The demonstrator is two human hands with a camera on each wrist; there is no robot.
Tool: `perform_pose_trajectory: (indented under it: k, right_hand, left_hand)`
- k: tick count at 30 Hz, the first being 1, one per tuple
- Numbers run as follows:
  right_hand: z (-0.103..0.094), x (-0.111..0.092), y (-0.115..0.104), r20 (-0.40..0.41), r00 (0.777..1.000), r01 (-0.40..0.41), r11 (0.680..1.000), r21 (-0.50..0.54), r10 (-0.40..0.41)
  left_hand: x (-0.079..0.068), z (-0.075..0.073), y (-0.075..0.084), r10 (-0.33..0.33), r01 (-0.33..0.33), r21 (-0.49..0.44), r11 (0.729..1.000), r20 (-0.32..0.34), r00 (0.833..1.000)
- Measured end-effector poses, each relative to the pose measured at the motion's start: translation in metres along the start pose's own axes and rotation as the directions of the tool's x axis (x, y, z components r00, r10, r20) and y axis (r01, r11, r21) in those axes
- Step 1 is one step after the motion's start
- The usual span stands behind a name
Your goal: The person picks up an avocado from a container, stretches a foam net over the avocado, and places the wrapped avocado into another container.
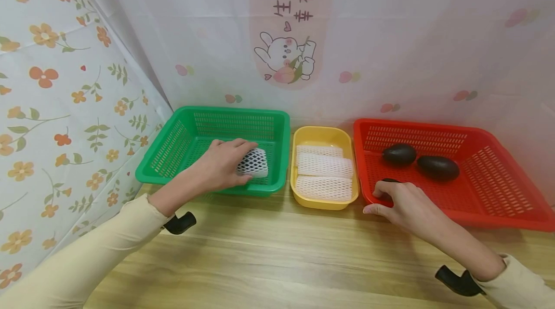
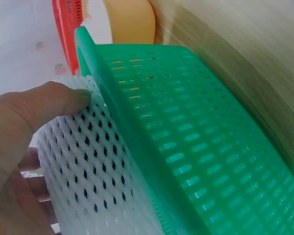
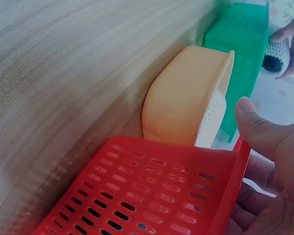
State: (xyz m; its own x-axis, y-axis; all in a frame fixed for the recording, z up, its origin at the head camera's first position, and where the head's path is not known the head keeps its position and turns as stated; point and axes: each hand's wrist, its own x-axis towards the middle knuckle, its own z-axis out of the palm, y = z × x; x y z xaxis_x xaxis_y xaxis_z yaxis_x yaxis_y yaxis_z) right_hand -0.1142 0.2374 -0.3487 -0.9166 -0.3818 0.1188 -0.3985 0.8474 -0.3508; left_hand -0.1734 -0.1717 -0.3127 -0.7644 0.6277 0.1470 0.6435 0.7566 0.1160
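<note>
My left hand grips a white foam net sleeve inside the green basket. A dark fruit shows in the sleeve's open end in the right wrist view. In the left wrist view, the thumb presses the sleeve near the basket's rim. My right hand reaches over the near left corner of the red basket. Its fingers curl round a dark avocado, mostly hidden beneath them, while the thumb stays by the rim. Two more avocados, one rounder and one longer, lie behind it.
Between the baskets stands a yellow tray with several white foam net sleeves inside. All three containers are on a wood-grain table, close to a printed cloth behind. A flowered cloth hangs at the left.
</note>
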Motion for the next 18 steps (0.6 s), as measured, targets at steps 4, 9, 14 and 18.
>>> perform_pose_trajectory:
  k: [4, 9, 14, 18]
  right_hand:
    - [0.000, 0.000, 0.000, -0.003, 1.000, 0.000, 1.000, -0.002, 0.000]
    - [0.000, 0.000, 0.000, -0.005, 1.000, 0.001, 1.000, -0.003, -0.001]
    - [0.000, -0.001, 0.000, -0.002, 1.000, -0.003, 1.000, -0.003, 0.003]
    - [0.000, -0.001, -0.001, -0.001, 1.000, -0.011, 1.000, -0.005, 0.011]
  left_hand:
    - [0.003, 0.002, -0.003, -0.005, 0.005, -0.002, 1.000, 0.016, 1.000]
    - [0.006, 0.006, -0.005, 0.010, -0.010, -0.003, 1.000, 0.024, 1.000]
    - [0.011, 0.010, -0.006, 0.035, -0.034, -0.021, 0.999, 0.035, 0.999]
    - [0.015, 0.014, -0.005, 0.044, -0.042, -0.039, 0.998, 0.061, 0.997]
